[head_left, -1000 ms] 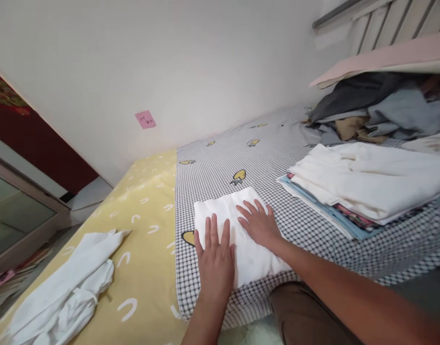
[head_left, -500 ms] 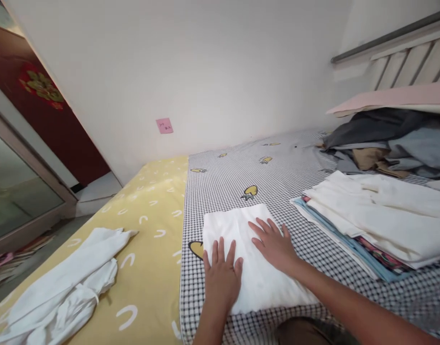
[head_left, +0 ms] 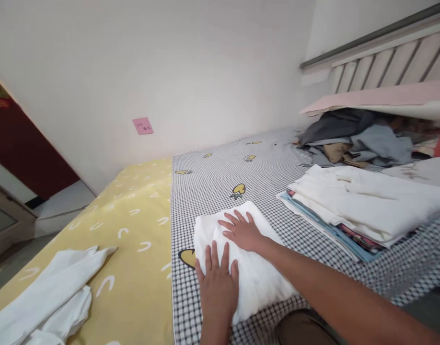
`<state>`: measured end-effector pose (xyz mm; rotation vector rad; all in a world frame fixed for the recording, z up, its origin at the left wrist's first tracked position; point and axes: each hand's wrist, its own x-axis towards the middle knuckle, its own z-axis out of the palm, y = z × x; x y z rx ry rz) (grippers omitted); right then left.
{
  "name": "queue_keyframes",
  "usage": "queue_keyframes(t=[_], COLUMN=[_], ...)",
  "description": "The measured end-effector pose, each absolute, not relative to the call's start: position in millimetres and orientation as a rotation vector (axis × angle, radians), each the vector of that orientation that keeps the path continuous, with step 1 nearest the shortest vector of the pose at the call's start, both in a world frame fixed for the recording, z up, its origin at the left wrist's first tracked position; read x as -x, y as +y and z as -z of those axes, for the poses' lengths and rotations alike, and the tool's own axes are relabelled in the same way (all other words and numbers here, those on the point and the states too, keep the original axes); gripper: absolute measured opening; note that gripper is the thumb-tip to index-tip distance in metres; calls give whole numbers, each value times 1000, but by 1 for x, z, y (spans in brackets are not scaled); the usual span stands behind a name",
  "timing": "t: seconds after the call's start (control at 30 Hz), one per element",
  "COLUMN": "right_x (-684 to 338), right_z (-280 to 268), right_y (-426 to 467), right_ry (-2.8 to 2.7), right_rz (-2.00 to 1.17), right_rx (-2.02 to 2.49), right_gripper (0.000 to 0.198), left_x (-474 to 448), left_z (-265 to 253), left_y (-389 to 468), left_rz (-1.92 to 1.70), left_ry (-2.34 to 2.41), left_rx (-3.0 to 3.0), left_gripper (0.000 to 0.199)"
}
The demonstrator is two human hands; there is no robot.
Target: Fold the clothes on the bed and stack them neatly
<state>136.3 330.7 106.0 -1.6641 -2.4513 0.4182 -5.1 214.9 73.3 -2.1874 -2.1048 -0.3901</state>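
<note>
White folded cloth (head_left: 261,280) lies flat on the checked sheet (head_left: 214,191), toward six o'clock in the view. The hands are apart, both unclenched with fingers spread: the left hand (head_left: 219,286) rests at the cloth's eight o'clock, the right hand (head_left: 243,233) across its upper part near twelve. From the cloth, a folded stack (head_left: 367,201) sits toward two o'clock, a loose white garment (head_left: 47,292) near nine.

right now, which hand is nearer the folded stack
Right. The right hand rests on the white cloth, left of the folded stack; the left hand is on the same cloth, farther left.
</note>
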Motion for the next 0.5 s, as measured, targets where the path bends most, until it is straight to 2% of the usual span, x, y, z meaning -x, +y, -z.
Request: queue_keyframes(t=[0.23,0.5], right_x=[-132,-147], right_z=[-100,-105], right_y=[331,287], right_ry=[-2382,-2360], right_rz=[-385,-437], right_rx=[1650,1579], right_gripper=[60,59], left_x=[2,4], left_z=[-83,-92], left_y=[215,218], left_rz=[257,203], left_ry=[-2129,-2212], left_rx=[2161,2213], left_gripper=[51,52])
